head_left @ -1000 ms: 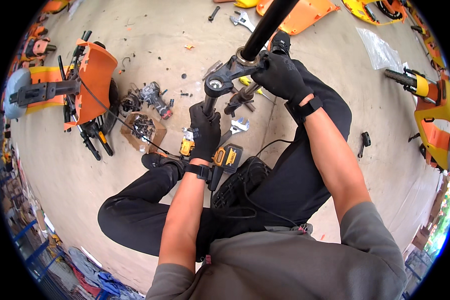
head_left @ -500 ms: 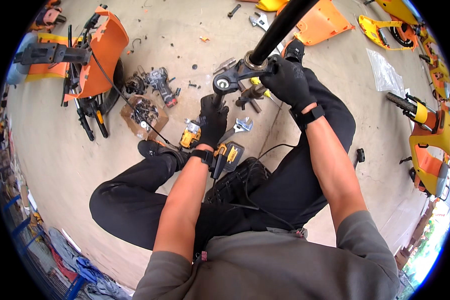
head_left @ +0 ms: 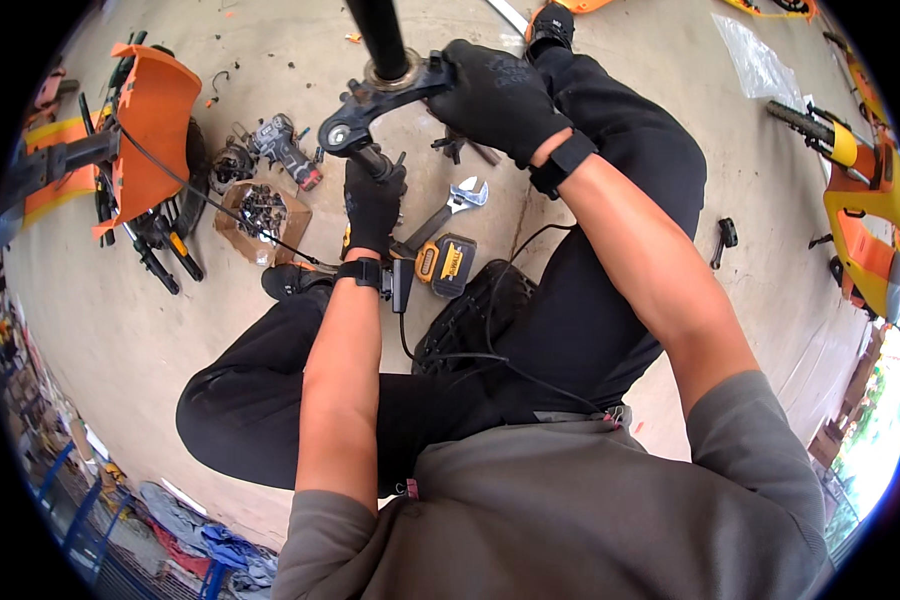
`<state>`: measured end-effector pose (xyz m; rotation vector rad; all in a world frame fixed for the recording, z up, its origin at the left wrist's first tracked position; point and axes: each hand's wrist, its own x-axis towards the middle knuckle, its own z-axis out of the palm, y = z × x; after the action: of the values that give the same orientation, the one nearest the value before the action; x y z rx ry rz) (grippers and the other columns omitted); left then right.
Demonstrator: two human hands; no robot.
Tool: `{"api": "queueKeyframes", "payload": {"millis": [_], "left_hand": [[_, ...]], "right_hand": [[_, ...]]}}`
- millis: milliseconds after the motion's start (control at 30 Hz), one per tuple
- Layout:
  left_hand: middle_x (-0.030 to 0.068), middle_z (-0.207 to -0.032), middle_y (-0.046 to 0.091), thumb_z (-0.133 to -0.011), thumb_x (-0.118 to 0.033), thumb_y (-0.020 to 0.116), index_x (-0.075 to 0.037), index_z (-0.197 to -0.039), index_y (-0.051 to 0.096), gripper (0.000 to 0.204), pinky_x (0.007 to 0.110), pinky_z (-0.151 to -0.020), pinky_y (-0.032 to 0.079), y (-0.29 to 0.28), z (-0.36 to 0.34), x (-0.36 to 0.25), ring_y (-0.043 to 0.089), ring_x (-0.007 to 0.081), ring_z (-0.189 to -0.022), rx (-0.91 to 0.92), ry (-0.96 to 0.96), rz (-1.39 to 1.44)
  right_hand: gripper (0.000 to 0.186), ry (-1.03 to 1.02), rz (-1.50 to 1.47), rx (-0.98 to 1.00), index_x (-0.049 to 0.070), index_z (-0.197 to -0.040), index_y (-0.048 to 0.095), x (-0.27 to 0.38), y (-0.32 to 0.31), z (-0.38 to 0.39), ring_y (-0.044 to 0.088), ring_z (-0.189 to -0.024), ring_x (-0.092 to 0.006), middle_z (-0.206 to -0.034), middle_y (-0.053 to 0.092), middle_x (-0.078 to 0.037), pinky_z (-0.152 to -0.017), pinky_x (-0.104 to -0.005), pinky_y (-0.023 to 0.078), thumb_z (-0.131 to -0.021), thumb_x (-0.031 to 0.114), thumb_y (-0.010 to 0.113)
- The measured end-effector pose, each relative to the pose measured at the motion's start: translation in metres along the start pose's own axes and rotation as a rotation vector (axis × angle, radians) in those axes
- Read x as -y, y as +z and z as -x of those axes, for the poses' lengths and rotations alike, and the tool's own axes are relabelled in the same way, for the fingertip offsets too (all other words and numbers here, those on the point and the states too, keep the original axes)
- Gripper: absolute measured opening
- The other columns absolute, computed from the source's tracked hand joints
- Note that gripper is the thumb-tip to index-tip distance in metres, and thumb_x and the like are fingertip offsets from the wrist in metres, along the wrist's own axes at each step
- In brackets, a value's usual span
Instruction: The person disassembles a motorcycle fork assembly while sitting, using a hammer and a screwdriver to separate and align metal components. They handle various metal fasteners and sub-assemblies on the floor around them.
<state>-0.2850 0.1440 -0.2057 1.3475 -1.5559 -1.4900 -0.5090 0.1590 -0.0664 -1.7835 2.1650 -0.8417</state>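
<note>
Nearest, between the person's bent legs, a ribbed black case (head_left: 470,325), its kind hard to tell, is lying with a black cable (head_left: 490,290) running over it. Just beyond, a yellow-and-black battery (head_left: 447,265) is resting beside an adjustable wrench (head_left: 465,197).

The gloved left hand (head_left: 373,207) is closing snugly around a dark metal shaft (head_left: 371,160), just under the bolted end of a black fork crown (head_left: 388,108). Whether that shaft is fastened into the crown cannot be told. The gloved right hand (head_left: 495,95) is wrapping over the crown's opposite end, its fingertips hidden. The crown is being held up off the floor in front of the person, tilted, with a black tube (head_left: 378,35) rising from its ringed collar past the upper edge.

The step in hand appears to be steadying and angling this fork piece with both hands; any further move seems to call for keeping both grips firm, since the long tube could swing.

Farther left, a cardboard box (head_left: 295,222) is holding small hardware, a grey cordless driver (head_left: 285,148) is lying beyond it, and an orange-panelled bike (head_left: 160,125) is standing past those. Far right, a yellow-and-orange bike (head_left: 870,240) is standing near a clear plastic bag (head_left: 755,65).
</note>
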Motion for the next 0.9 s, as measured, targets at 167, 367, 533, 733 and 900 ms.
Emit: {"api": "queueKeyframes", "payload": {"millis": [167, 367, 533, 733, 900], "left_hand": [[0.0119, -0.099, 0.069, -0.081, -0.010, 0.075, 0.001, -0.124, 0.056, 0.048, 0.035, -0.080, 0.055, -0.016, -0.008, 0.005, 0.069, 0.0233, -0.086, 0.029, 0.164, -0.238], [0.0125, -0.113, 0.066, -0.080, -0.008, 0.073, -0.001, -0.129, 0.055, 0.052, 0.035, -0.088, 0.053, -0.047, -0.013, 0.043, 0.064, 0.0201, -0.104, 0.248, 0.100, -0.138], [0.0119, -0.108, 0.067, -0.080, -0.008, 0.073, -0.003, -0.134, 0.054, 0.058, 0.033, -0.080, 0.054, -0.051, 0.005, 0.034, 0.064, 0.0175, -0.094, 0.274, -0.245, -0.114], [0.0141, -0.087, 0.072, -0.087, -0.015, 0.068, -0.002, -0.123, 0.060, 0.040, 0.035, -0.065, 0.056, -0.032, 0.002, 0.025, 0.071, 0.0209, -0.074, 0.148, -0.157, -0.404], [0.0158, -0.077, 0.072, -0.090, -0.016, 0.065, 0.000, -0.120, 0.060, 0.034, 0.037, -0.056, 0.056, -0.017, 0.017, 0.002, 0.071, 0.0240, -0.061, 0.059, -0.140, -0.483]], "right_hand": [[0.032, 0.009, 0.005, 0.048, 0.002, -0.094, 0.065, 0.000, 0.004, -0.002, 0.069, -0.084, -0.0390, -0.087, 0.070, -0.020, -0.074, -0.0474, 0.055, -0.076, 0.029, 0.070], [0.033, 0.027, 0.073, 0.038, 0.004, -0.097, 0.065, 0.004, 0.004, 0.003, 0.069, -0.082, -0.0381, -0.085, 0.070, -0.018, -0.073, -0.0468, 0.055, -0.078, 0.031, 0.069], [0.039, 0.057, 0.121, 0.080, 0.007, -0.104, 0.065, -0.001, 0.000, 0.002, 0.071, -0.081, -0.0357, -0.086, 0.071, -0.015, -0.073, -0.0461, 0.055, -0.081, 0.038, 0.067], [0.039, -0.006, 0.111, 0.041, 0.006, -0.105, 0.065, -0.008, 0.008, 0.004, 0.070, -0.082, -0.0352, -0.087, 0.071, -0.016, -0.073, -0.0456, 0.055, -0.080, 0.037, 0.067], [0.036, -0.007, 0.098, 0.073, 0.006, -0.102, 0.064, -0.005, 0.002, 0.003, 0.070, -0.080, -0.0352, -0.084, 0.069, -0.016, -0.072, -0.0453, 0.054, -0.081, 0.035, 0.067]]}}
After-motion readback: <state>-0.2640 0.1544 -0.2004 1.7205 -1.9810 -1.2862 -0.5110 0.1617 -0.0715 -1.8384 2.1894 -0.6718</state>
